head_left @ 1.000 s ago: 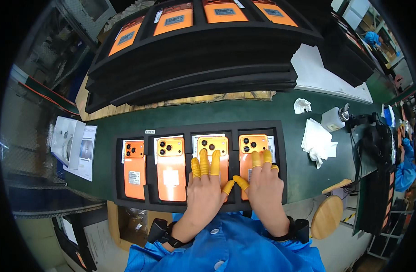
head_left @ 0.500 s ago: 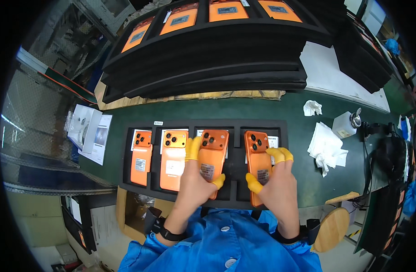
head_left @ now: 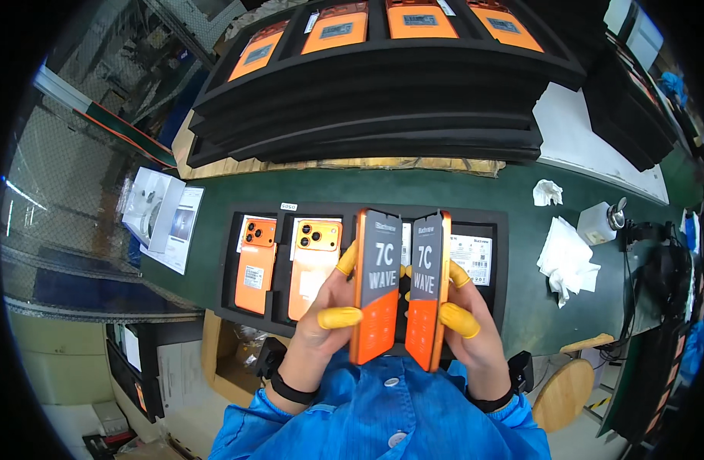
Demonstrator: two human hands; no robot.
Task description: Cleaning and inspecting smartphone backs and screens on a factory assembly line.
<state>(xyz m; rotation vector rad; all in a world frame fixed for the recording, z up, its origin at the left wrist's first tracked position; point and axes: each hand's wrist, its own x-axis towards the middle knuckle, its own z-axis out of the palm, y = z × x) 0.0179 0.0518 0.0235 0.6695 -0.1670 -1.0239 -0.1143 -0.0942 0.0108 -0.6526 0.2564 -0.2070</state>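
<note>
Two orange phones are held upright, side by side, above the black tray [head_left: 513,268]. The left phone [head_left: 376,287] is clasped in the left hand [head_left: 321,322]; the right phone [head_left: 427,290] is clasped in the right hand [head_left: 475,337]. Fingers with yellow cots grip each along its edges. Long axes run vertically, screens toward the camera. The phones stand just beside each other, nearly touching. Two more orange phones [head_left: 287,264] lie flat in the tray's left slots on the green table [head_left: 459,192]. White wipes [head_left: 567,253] lie to the right.
</note>
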